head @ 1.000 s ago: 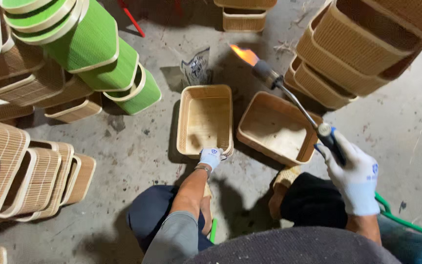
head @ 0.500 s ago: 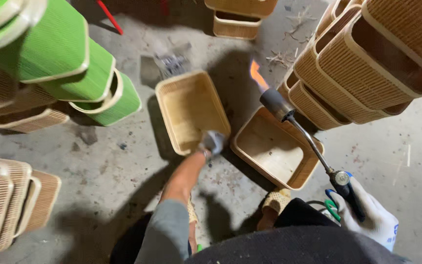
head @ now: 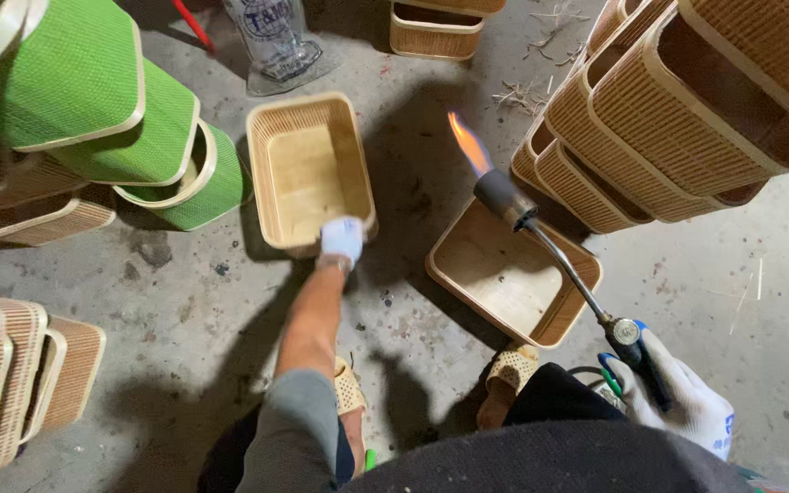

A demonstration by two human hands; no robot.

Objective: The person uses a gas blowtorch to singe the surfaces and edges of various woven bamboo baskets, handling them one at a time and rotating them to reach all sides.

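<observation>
White cotton gloves cover both hands, and each grip is clenched on something: the left hand (head: 341, 239) grasps the near rim of a pale woven bamboo basket (head: 308, 169) that lies open side up on the concrete floor (head: 184, 301), while the right hand (head: 682, 402) is closed around the handle of a gas torch (head: 563, 265). The torch's long metal tube slants up and away from that hand, and its dark nozzle hangs over the far corner of a second basket (head: 509, 274), a shallow tray-like one lying just to the right of the held basket. An orange flame (head: 469, 144) burns from the nozzle, pointing into the bare floor between the two baskets and not yet at either wall. As a judgement, the step in hand is singeing the baskets with the flame, with the held basket being positioned for it; the next move calls for swinging the flame leftward onto that basket while the gloved fingers keep clear of the heat. Left of the held basket leans a stack of green baskets (head: 93, 100); right of it, beyond the tray, tower nested natural-coloured ones (head: 687, 110); behind it lies a clear plastic bag (head: 276, 41).
</observation>
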